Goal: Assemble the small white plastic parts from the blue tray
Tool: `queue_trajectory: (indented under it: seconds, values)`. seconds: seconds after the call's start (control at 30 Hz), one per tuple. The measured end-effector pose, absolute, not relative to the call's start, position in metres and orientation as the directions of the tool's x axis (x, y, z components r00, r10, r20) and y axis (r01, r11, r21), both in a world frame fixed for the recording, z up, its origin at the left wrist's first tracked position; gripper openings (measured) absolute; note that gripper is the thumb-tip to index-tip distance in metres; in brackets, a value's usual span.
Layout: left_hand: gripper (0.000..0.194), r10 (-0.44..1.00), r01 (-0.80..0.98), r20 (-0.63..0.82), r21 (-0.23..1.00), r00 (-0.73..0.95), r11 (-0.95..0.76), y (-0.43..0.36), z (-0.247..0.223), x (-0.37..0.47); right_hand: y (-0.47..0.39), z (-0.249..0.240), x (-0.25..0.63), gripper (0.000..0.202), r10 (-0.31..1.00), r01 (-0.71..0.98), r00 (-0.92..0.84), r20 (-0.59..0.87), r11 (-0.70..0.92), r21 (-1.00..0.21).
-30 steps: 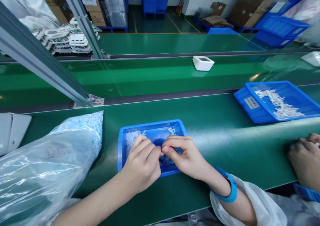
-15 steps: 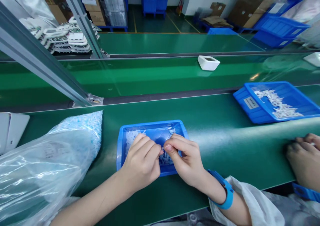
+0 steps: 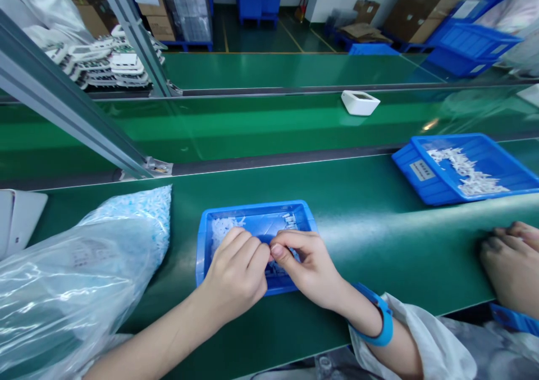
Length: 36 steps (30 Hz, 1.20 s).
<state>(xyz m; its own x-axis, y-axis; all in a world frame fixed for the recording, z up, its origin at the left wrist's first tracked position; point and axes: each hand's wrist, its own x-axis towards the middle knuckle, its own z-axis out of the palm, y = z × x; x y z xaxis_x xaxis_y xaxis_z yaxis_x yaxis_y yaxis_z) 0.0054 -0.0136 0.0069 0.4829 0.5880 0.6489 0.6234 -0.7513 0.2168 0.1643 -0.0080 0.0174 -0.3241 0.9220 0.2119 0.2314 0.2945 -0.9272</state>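
Note:
My left hand (image 3: 241, 273) is closed above a small blue tray (image 3: 201, 256), its fingers curled in a pinch. Touching its fingertips are those of my right hand (image 3: 309, 265), also pinched, with a blue band round that wrist. Whatever the fingertips hold is too small and hidden to make out. Inside the tray lie small white plastic pieces (image 3: 227, 228) at the left and more at the right, partly covered by my hands.
A clear plastic bag (image 3: 105, 273) of pale blue pieces lies left. Stacked blue trays (image 3: 425, 183) with white parts stand right, near a co-worker's hands (image 3: 511, 268). Behind runs a green conveyor with a white housing (image 3: 360, 104); a metal post (image 3: 76, 94) rises at left.
The white housing on the conveyor has moved to the right. My hands have drawn slightly closer at the fingertips, still pinched over the tray.

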Motion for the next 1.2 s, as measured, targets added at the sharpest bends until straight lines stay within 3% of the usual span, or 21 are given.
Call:
queue_trajectory:
  seconds: [0.2,0.43,0.7,1.0,1.1,1.2]
  values:
    - [0.012,0.578,0.604,0.698,0.257,0.424,-0.754,-0.0135,0.0095,0.0027,-0.0061,0.0154,0.1681,0.02,0.936,0.129,-0.274,0.221,0.264,-0.956]
    - [0.01,0.682,0.486,0.645,0.5,0.345,-0.717,-0.0129,0.0119,-0.0005,-0.0084,0.0127,0.1677,0.012,0.886,0.096,-0.243,0.396,0.428,-0.899]
    - [0.021,0.59,0.45,0.752,0.435,0.295,-0.78,-0.016,0.0073,0.0002,-0.0081,0.0124,0.1693,0.011,0.813,0.173,-0.337,0.476,0.55,-0.817]
    - [0.024,0.597,0.451,0.71,0.423,0.373,-0.786,-0.0152,0.005,0.003,-0.0122,0.0127,0.1687,0.019,0.819,0.22,-0.468,0.331,0.471,-0.854]
    - [0.026,0.601,0.488,0.675,0.388,0.427,-0.782,-0.0142,0.0058,0.0022,-0.0122,0.0125,0.1695,0.022,0.854,0.233,-0.471,0.222,0.362,-0.902]
    - [0.026,0.581,0.463,0.668,0.375,0.466,-0.803,-0.0139,0.0058,0.0002,-0.0104,0.0136,0.1703,0.025,0.862,0.163,-0.504,0.048,0.149,-0.975]
